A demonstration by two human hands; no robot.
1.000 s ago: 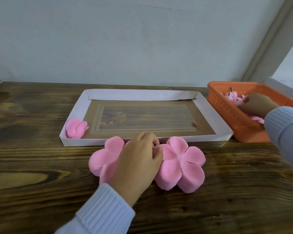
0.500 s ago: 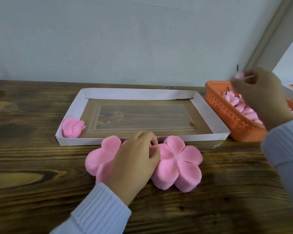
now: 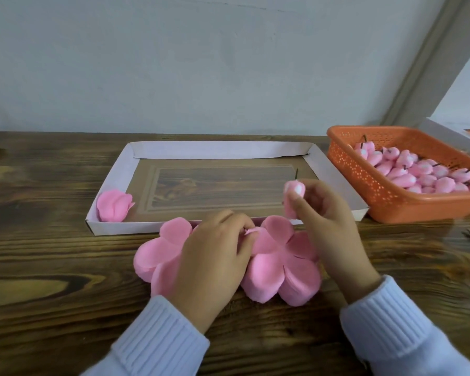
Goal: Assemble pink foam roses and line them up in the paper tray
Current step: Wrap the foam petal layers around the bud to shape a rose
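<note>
Assembly of a second rose is, I judge, the step in hand. My right hand (image 3: 329,229) pinches a pink foam bud (image 3: 293,195) between thumb and fingertips, the other fingers loosely curled, and holds it above the near right corner of the paper tray (image 3: 217,149). My left hand (image 3: 215,256) lies on the petal stacks (image 3: 280,270) just in front of the tray's near wall, its fingers curled and pinching up the edge of a top petal sheet (image 3: 251,231). Next, I reckon, I must peel that one sheet free without dragging its neighbours, then bring the bud to its centre; the sheets look thin, so a light pinch is called for. The bud is small, rounded and pale at its tip; whether a stem hangs below it I cannot tell. One finished rose (image 3: 113,202) lies in the tray's near left corner. More buds fill the orange basket (image 3: 364,185) right of the tray.
</note>
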